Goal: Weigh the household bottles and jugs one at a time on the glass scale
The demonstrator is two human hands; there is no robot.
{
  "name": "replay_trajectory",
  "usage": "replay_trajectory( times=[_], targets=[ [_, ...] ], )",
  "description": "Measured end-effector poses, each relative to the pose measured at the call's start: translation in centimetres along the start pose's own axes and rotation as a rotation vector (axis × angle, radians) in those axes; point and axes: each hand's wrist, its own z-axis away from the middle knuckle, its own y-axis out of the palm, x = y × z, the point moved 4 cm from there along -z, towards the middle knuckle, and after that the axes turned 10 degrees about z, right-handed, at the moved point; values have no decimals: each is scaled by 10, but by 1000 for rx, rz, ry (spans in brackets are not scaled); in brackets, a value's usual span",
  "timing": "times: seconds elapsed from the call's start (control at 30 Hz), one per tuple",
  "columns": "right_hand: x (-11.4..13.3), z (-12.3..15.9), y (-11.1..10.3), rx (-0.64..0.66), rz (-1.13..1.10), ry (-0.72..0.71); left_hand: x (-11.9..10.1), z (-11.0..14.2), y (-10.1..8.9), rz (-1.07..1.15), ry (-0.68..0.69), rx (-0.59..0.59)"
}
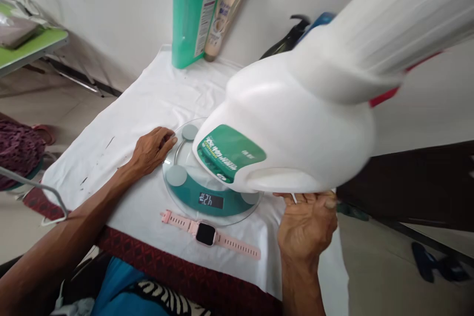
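Observation:
A big white plastic jug (pixel 296 123) with a green label is tilted over a round glass scale (pixel 192 192), smeared by motion at its upper right end. My right hand (pixel 307 227) is closed on the jug from below, near the scale's right edge. My left hand (pixel 153 148) rests on the white cloth with curled fingers touching the scale's left rim. The scale's display (pixel 210 200) is lit. A pink smartwatch (pixel 207 233) lies flat on the cloth just in front of the scale.
A white cloth (pixel 122 128) covers the small table over a dark red patterned one. A green liquid bottle (pixel 194 10) and a beige tube (pixel 225 10) stand against the wall at the back. A green table (pixel 33 47) is at the left, shoes (pixel 437 264) on the floor at right.

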Motion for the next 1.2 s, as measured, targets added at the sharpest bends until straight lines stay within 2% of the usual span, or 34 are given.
replay_trajectory(
  times=[0.1,0.17,0.3,0.53,0.73,0.97,1.07,1.2],
  targets=[
    [31,-2,13,25,-72,-115,-3,-2,-2,1,-39,1],
    [45,-2,27,107,-75,-125,-3,-2,-3,-11,-65,-2],
    [56,-4,53,317,-81,-8,4,-1,-2,-12,-65,-6],
    [73,-12,64,389,-83,84,19,0,2,-20,-24,-45],
    [75,-32,63,268,-96,41,16,1,3,-9,-36,-57],
    [110,-92,43,-117,-80,-269,11,2,4,2,-42,-66],
    [101,-120,44,-215,22,-280,8,3,4,26,-51,-65],
    [73,-152,48,-327,84,-278,8,3,5,25,-57,-63]
  ],
)
